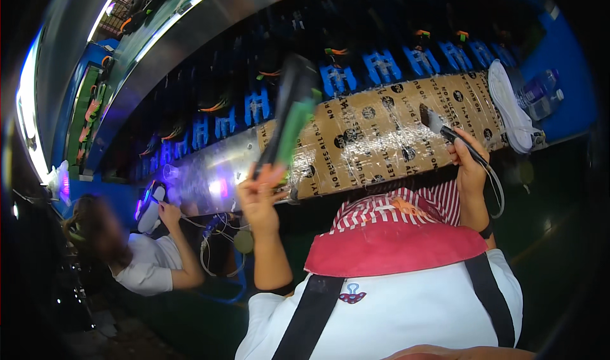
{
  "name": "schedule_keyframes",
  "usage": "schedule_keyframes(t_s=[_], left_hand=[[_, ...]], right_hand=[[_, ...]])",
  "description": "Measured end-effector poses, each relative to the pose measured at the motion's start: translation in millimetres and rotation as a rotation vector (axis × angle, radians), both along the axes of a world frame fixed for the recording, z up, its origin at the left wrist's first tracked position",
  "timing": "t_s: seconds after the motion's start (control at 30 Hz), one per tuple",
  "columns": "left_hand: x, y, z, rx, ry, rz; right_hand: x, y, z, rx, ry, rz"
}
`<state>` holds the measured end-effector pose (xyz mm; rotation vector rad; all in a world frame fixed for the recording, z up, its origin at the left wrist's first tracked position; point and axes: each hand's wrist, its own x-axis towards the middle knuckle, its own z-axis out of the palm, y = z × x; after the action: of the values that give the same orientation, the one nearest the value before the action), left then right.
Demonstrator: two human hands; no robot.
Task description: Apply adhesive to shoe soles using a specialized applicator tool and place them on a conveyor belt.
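Note:
My left hand point(257, 207) is raised at the near edge of the bench, fingers closed round the end of a black and green shoe point(293, 119). The shoe is tilted upward and smeared by motion, so its details are lost. In my right hand point(469, 169) is a brush point(467, 145) with a black handle, its dark bristles pointing up and left over the bench. A thin grey tube or cord point(500, 192) hangs in a loop from the handle's lower end. Shoe and brush are well apart.
Printed brown cardboard point(365, 144) under clear film covers the bench. Blue racks point(383, 66) with dark shoes line its far side. At the right lie a white cloth-like bundle point(508, 106) and plastic bottles point(539, 88). A co-worker point(149, 261) at the left holds a shoe point(151, 209).

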<state>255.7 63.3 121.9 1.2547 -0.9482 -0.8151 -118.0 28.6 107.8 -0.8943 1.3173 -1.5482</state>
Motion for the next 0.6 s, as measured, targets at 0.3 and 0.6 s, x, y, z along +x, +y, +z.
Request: schedule_keyframes(t_s=[0.3, 0.6], left_hand=[[-63.1, 9.1, -36.5, 0.227, -0.054, 0.004], [-96.7, -42.4, -65.5, 0.796, 1.2, -0.415]], right_hand=[[-6.4, 24.1, -20.2, 0.014, -0.023, 0.051], [2.2, 24.4, -19.8, 0.027, -0.015, 0.163]])
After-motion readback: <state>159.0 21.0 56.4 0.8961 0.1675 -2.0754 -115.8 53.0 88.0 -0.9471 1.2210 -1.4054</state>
